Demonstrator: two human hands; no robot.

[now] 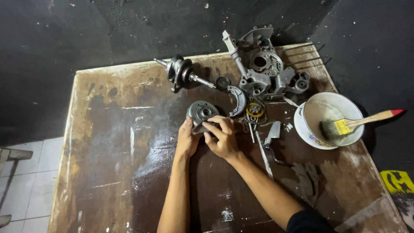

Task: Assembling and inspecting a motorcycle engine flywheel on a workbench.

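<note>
On the stained table (112, 142), both hands' curled fingers (222, 125) pinch a round metal cover (202, 113) held between them.

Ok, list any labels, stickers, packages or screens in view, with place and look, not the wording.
Brush band: yellow wrap with small dark print, around the paintbrush where bristles meet handle, inside the white bowl at right.
Yellow sticker: on the dark floor off the board's right edge, roughly square, black markings.
No packages or screens.
</note>
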